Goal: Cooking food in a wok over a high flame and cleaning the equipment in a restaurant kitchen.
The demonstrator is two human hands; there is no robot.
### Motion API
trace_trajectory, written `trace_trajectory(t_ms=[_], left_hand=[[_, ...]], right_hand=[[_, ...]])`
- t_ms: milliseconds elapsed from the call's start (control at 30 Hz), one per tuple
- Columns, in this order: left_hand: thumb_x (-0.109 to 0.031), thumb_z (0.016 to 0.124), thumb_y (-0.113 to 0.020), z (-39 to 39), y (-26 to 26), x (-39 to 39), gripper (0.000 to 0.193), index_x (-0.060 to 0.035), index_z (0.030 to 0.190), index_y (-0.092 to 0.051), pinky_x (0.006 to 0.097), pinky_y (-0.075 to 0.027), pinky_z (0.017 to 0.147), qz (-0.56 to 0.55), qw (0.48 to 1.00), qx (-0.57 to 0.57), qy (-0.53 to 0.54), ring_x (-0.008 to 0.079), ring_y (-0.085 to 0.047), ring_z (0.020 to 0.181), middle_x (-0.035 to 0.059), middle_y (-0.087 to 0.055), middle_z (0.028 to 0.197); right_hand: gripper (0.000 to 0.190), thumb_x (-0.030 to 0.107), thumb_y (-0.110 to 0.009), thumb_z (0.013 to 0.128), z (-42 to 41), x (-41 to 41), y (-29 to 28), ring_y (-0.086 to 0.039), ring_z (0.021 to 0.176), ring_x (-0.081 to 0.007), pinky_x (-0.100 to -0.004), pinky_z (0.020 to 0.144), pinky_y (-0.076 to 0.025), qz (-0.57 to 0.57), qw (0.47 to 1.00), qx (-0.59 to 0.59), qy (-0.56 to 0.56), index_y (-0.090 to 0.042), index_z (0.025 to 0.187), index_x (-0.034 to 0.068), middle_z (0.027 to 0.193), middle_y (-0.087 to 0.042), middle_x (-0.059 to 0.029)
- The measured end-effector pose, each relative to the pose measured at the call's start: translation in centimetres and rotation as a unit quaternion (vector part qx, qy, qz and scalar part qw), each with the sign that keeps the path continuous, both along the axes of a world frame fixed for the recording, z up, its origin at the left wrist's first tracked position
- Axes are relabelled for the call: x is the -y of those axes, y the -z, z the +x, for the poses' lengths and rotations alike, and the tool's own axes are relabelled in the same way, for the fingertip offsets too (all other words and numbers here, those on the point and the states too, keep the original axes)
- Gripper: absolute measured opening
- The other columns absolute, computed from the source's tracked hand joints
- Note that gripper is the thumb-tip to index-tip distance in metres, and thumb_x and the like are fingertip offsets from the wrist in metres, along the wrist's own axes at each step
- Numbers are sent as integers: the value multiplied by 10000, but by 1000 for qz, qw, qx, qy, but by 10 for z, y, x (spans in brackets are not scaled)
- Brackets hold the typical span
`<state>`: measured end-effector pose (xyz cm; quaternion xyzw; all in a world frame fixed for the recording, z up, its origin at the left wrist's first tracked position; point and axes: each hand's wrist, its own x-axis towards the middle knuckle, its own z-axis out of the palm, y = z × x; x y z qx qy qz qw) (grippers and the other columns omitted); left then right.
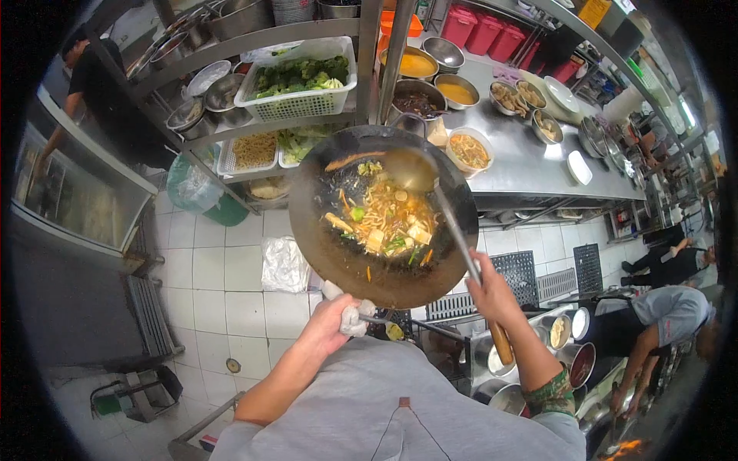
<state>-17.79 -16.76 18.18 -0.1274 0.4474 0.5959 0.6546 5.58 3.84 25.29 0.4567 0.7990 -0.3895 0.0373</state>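
Observation:
A dark wok (340,253) is held up in front of me, over the floor and close to the steel counter. Inside it lies a heap of saucy noodles (380,213) with tofu pieces, greens and carrot strips. My left hand (337,322) grips the wok's near handle through a pale cloth (353,320). In my right hand (493,291) is the long handle of a ladle (410,170), whose wooden end sticks out below my fist. The ladle's bowl is blurred and hangs over the far right of the food. A plastic bowl of noodles (470,151) stands just beyond the wok's right rim.
A steel counter (519,167) carries metal bowls of sauce and food. Left of it, a rack holds a white basket (294,106) of broccoli. A green bin (225,210) stands below. At right, a co-worker (651,322) bends over a stove with flame (625,448); another person (109,98) stands far left.

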Motion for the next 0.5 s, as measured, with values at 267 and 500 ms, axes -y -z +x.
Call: trace_trajectory(t_ms=[267,500], left_hand=[[-60,859,-532,8,-19,-11,180,34,1011,-549,356,-512,605,36,998,-48,34,215,-618,741,115,-605,899],[-59,859,-544,2,-13,-7,169,49,989,-564,352,-514,636,60,997,-46,24,220,-628,772,117,-617,895]], right_hand=[[358,137,-526,939,-29,48,-31,-445,453,-104,-276,380,-375,-296,939,-103,139,-378,1264,110,677,-468,-12],[312,116,-425,1007,-10,77,-17,-385,424,-47,-228,310,-321,-702,567,-353,248,-427,1317,155,736,-447,-17]])
